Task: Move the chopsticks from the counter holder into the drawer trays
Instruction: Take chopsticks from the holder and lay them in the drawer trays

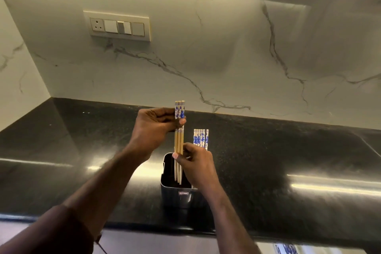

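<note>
The left hand (156,123) pinches a small bundle of three chopsticks (179,142) near their blue-patterned tops, holding them upright with their tips dipping into the dark holder (177,192) on the black worktop (288,150). Just below it, the right hand (195,165) curls its fingers around the lower shafts of the same bundle. More chopsticks (201,138) stand in the holder, just behind the right hand.
</note>
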The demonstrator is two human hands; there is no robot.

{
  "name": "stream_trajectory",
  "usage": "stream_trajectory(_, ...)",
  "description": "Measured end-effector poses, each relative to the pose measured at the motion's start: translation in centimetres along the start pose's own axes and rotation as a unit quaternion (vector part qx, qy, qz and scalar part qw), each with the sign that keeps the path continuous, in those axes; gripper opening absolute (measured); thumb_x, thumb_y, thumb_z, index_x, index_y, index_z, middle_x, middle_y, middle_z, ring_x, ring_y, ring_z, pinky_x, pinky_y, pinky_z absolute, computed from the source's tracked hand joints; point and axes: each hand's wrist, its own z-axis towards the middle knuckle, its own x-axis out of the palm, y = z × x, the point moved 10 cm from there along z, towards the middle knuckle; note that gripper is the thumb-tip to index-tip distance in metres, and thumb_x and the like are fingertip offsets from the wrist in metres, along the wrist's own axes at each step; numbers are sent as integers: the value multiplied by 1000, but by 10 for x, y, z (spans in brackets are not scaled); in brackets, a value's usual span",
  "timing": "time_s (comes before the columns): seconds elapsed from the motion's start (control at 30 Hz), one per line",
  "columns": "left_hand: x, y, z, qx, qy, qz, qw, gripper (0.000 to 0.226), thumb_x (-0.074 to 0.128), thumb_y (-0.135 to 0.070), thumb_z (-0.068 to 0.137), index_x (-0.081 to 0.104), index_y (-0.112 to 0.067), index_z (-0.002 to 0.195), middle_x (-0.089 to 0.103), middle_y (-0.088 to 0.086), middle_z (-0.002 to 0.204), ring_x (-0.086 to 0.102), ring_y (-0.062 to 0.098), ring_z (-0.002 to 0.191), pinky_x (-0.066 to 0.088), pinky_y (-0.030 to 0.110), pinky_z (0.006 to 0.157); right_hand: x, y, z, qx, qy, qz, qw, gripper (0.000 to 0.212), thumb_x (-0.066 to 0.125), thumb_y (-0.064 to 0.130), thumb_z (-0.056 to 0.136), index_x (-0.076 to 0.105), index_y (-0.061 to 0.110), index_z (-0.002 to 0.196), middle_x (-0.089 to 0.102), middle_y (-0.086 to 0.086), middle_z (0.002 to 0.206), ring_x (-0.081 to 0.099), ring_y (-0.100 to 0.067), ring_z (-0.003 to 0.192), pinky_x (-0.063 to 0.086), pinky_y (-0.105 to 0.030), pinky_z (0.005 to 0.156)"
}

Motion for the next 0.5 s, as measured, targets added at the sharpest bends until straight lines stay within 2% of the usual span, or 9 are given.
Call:
stream_trajectory(0.07, -1, -31, -7, 23, 8, 10, 1000, 29, 78, -8, 72, 73, -13, 101, 77, 2, 92, 74, 18, 89, 60, 30, 75, -4, 9, -9, -4, 19, 33, 999, 15, 71, 31, 87, 73, 21, 98, 74, 8, 91, 66, 0, 82, 53, -22, 78)
stream_trajectory(0.2, -3, -79, -31, 52, 5, -11, 999, 30, 78, -7, 72, 73, -10, 101, 77, 3, 90, 74, 18, 86, 60, 28, 72, -11, 27, -43, 2, 74, 111, 991, 8, 68, 28, 89, 71, 25, 96, 75, -2, 93, 70, -16, 91, 58, -44, 85)
stream_trajectory(0.3, -5, -102, -60, 72, 7, -26, 997, 28, 78, -6, 72, 73, -9, 99, 77, 4, 90, 74, 19, 84, 59, 27, 70, -15, 38, -75, 21, 101, 147, 984, 15, 64, 24, 92, 69, 18, 104, 75, -3, 98, 71, -13, 95, 58, -44, 88)
stream_trajectory(0.5, -7, -116, -132, 70, 21, -51, 996, 29, 78, -7, 73, 72, -9, 101, 77, 4, 91, 74, 18, 86, 60, 28, 71, -14, 46, -164, 65, 120, 208, 969, 18, 63, 25, 92, 67, 16, 107, 75, -5, 98, 73, -18, 91, 61, -38, 78)
